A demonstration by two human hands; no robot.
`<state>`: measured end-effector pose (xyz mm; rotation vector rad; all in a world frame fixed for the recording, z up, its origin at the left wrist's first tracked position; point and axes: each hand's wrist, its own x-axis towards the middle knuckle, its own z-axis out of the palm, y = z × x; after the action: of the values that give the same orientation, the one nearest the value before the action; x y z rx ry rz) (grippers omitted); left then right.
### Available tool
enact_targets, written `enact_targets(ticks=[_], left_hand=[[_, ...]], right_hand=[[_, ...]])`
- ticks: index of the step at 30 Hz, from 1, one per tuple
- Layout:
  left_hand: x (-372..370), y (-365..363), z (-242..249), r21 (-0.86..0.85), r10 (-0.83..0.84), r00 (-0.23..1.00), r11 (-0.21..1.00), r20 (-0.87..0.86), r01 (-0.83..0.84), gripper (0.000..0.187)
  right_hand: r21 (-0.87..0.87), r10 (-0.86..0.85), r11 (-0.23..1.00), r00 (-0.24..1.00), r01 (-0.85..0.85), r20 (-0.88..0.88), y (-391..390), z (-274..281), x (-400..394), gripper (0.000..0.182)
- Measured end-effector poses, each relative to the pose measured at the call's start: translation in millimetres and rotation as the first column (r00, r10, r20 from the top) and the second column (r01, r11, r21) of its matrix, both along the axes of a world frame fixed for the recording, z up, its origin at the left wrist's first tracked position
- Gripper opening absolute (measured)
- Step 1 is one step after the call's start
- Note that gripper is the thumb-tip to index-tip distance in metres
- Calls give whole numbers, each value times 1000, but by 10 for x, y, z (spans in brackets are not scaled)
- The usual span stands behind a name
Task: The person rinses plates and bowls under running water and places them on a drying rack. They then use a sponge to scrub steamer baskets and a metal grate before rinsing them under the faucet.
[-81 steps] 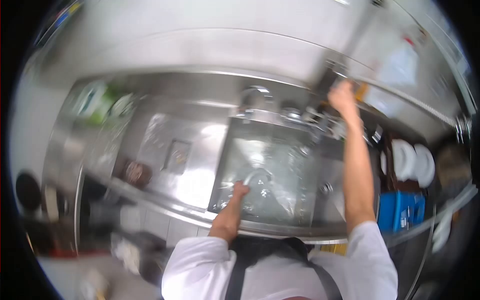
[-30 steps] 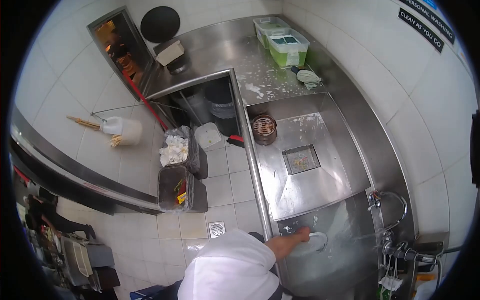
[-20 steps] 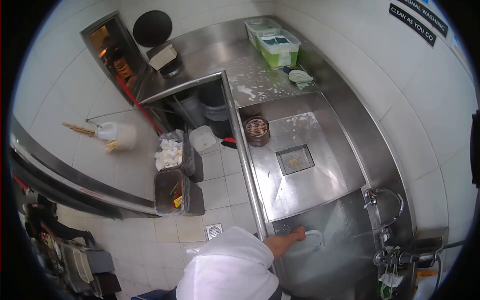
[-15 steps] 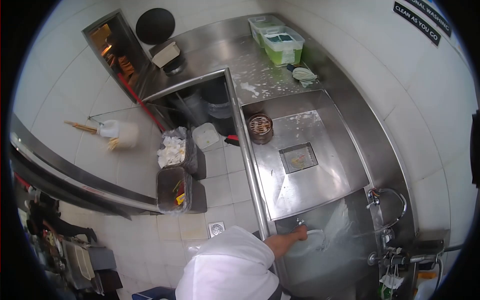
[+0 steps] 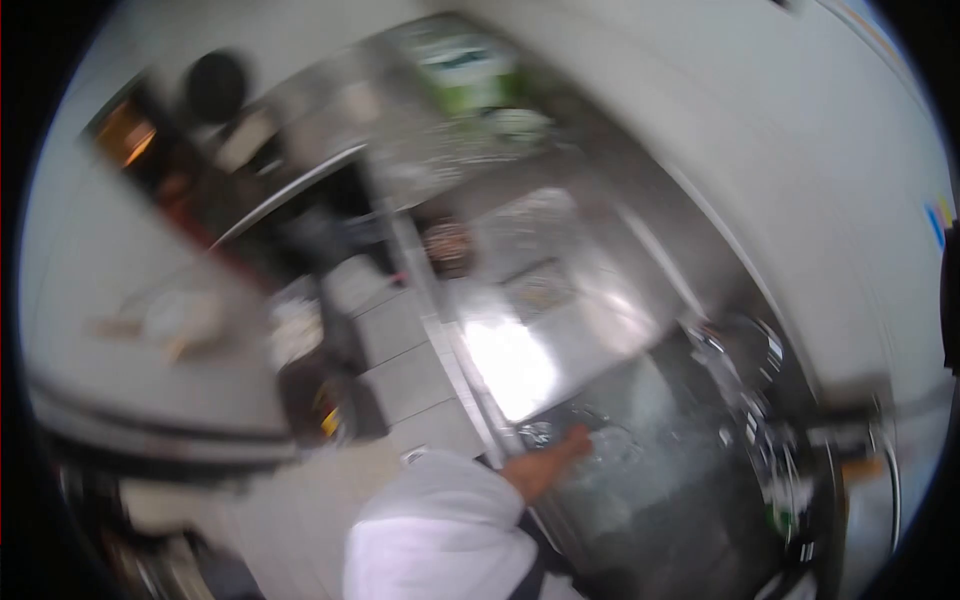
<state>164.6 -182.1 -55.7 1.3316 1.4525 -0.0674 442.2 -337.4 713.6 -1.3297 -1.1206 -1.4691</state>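
A white-sleeved arm crosses the lower middle of the view, and my left hand is over the near-left part of a sink basin of cloudy water. Motion blur smears its fingers, so whether they grip anything cannot be made out. Bright ripples or splashes show in the water just beside the hand. A small shiny metal piece is at the basin's edge, to the left of the hand. My right hand is out of view.
Beyond lies a steel sink with a round brown vessel in its corner. A curved faucet stands at the right. Bins are on the floor at left. Green-filled tubs sit on the far counter.
The view has swung, shifting the scene left and blurring it. My left hand is still at the water basin; the pale round shape beside it is now less distinct.
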Motion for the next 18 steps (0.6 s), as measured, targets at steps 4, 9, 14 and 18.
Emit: enact_targets(ticks=[4,9,14,18], left_hand=[[-229,879,-106,267,-677,719,671,-160,692,49],[-482,1520,252,305,-215,975,933,53,189,50],[-550,1567,619,72,12,971,997,239,-30,44],[-529,1579,573,46,91,981,994,172,-100,37]], right_hand=[[-157,-470,882,842,444,-264,50,-210,-103,31],[496,512,826,725,-267,-461,1125,-493,360,29],[487,629,773,588,-407,-508,1319,-488,222,28],[462,587,804,625,-375,-515,1253,-440,173,24]])
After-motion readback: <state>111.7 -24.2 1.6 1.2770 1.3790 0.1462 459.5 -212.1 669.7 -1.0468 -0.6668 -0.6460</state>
